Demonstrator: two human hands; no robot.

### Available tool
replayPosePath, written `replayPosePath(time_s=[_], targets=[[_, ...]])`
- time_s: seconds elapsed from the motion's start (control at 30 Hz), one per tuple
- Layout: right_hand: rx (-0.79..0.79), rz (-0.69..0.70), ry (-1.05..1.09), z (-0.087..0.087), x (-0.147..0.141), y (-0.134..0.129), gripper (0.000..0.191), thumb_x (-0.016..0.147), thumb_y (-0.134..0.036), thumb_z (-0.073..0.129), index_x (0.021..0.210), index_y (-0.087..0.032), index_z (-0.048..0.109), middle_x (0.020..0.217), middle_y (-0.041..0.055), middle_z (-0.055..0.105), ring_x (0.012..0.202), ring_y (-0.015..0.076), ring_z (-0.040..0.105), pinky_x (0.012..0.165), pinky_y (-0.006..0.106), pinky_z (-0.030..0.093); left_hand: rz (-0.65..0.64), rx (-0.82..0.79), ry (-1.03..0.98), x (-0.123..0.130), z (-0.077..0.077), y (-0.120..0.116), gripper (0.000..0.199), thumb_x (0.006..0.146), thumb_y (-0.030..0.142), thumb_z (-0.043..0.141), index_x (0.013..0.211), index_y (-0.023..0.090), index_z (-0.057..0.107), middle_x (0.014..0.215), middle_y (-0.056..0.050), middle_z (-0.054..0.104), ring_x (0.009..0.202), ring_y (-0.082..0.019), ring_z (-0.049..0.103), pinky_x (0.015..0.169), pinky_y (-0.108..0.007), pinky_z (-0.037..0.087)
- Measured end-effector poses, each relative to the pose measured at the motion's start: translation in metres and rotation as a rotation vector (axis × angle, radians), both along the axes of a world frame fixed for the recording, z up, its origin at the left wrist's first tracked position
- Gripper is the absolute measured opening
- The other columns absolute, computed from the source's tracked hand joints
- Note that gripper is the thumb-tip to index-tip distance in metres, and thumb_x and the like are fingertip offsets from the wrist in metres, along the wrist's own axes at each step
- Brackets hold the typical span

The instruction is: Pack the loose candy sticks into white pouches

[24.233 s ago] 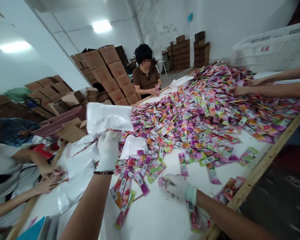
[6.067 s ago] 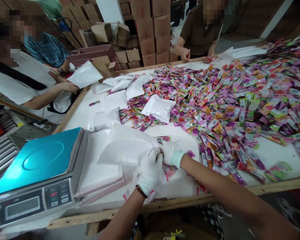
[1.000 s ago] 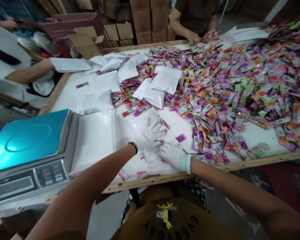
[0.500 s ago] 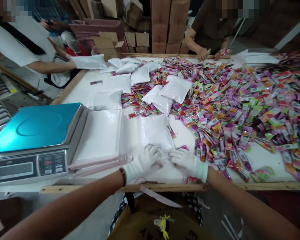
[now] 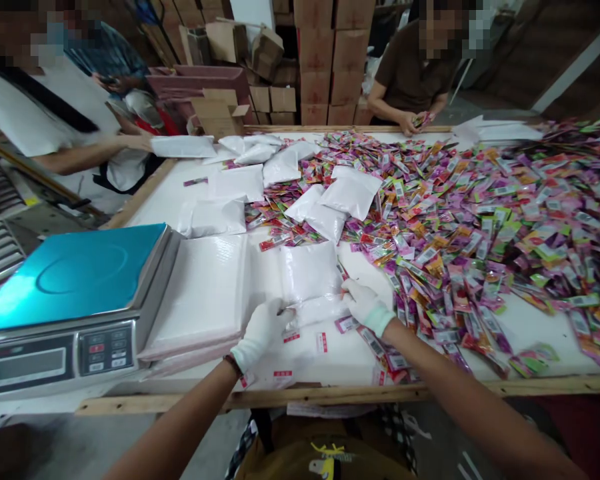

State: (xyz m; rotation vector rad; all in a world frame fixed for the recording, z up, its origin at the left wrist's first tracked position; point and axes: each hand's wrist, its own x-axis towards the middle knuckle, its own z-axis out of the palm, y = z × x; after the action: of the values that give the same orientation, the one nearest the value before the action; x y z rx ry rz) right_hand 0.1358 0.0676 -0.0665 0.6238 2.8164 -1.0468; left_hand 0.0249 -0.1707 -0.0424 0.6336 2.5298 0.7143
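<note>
A filled white mailer bag (image 5: 307,270) lies flat in front of me, its near end folded over as a strip. My left hand (image 5: 260,330), in a white glove, has its fingers closed at the left end of that fold. On the opposite side my right hand (image 5: 366,303), gloved too, pinches the bag's right edge near the fold. Small candy-like sachets (image 5: 375,343) lie beside and below the right hand. Left of the bag is a stack of flat white mailers (image 5: 205,280).
A scale with a blue top (image 5: 80,263) stands at the left. More filled white bags (image 5: 353,190) rest among a wide heap of colourful sachets (image 5: 460,227). Across the table, one person handles sachets; another at the left holds a white bag (image 5: 183,147). A wooden rim (image 5: 180,403) edges the table.
My hands have moved apart, from the middle of the bag's near end to its two sides. The near end now shows folded over. My view has tilted up slightly.
</note>
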Motion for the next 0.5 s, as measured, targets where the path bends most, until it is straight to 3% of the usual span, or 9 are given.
replayPosePath(time_s=[0.13,0.23,0.3,0.37,0.47,0.5], targets=[[0.037,-0.112,-0.026,-0.005,-0.011,-0.005,0.031,0.085,-0.018,0.053,0.116,-0.018,0.052,0.104,0.0094,0.067,0.09,0.0203,0.063,0.08,0.03,0.043,0.184,0.191,-0.019,-0.001,-0.004,0.006,0.018,0.077,0.032,0.066,0.082,0.019,0.054,0.069,0.0,0.063,0.068,-0.017,0.061,0.062,-0.026,0.042],[-0.079,-0.079,0.024,-0.01,-0.011,0.0,0.045,0.081,-0.017,0.057,0.126,-0.017,0.05,0.107,0.0106,0.067,0.093,0.0217,0.064,0.083,0.032,0.046,0.183,0.328,-0.328,0.007,0.009,0.011,0.027,0.073,0.039,0.069,0.07,0.019,0.05,0.056,0.004,0.053,0.052,-0.012,0.051,0.051,-0.024,0.038],[-0.208,-0.053,0.073,-0.016,-0.006,0.005,0.047,0.077,-0.019,0.064,0.122,-0.015,0.052,0.107,0.0106,0.067,0.093,0.0217,0.064,0.084,0.032,0.048,0.111,0.403,-0.581,0.014,0.026,0.014,0.031,0.071,0.045,0.069,0.068,0.019,0.053,0.055,0.003,0.053,0.048,-0.011,0.049,0.047,-0.025,0.039],[-0.318,-0.046,0.125,-0.022,0.003,0.01,0.042,0.077,-0.025,0.067,0.116,-0.015,0.054,0.107,0.0093,0.067,0.09,0.0199,0.065,0.08,0.03,0.051,0.066,0.5,-0.636,0.016,0.049,0.014,0.033,0.068,0.049,0.071,0.074,0.019,0.06,0.063,-0.002,0.062,0.054,-0.015,0.056,0.05,-0.03,0.047],[-0.429,-0.065,0.175,-0.028,0.014,0.02,0.032,0.087,-0.032,0.056,0.116,-0.018,0.052,0.088,0.0028,0.067,0.069,0.0158,0.063,0.062,0.028,0.053,0.046,0.66,-0.295,-0.007,0.096,0.011,0.039,0.065,0.06,0.071,0.082,0.025,0.065,0.084,-0.006,0.071,0.076,-0.023,0.067,0.062,-0.038,0.057],[-0.409,-0.062,0.189,-0.027,0.016,0.027,0.031,0.089,-0.031,0.052,0.117,-0.018,0.052,0.083,0.0014,0.066,0.064,0.0153,0.062,0.059,0.028,0.052,0.042,0.72,-0.091,-0.022,0.114,0.012,0.042,0.067,0.065,0.069,0.087,0.028,0.066,0.093,-0.005,0.072,0.085,-0.025,0.068,0.066,-0.04,0.058]])
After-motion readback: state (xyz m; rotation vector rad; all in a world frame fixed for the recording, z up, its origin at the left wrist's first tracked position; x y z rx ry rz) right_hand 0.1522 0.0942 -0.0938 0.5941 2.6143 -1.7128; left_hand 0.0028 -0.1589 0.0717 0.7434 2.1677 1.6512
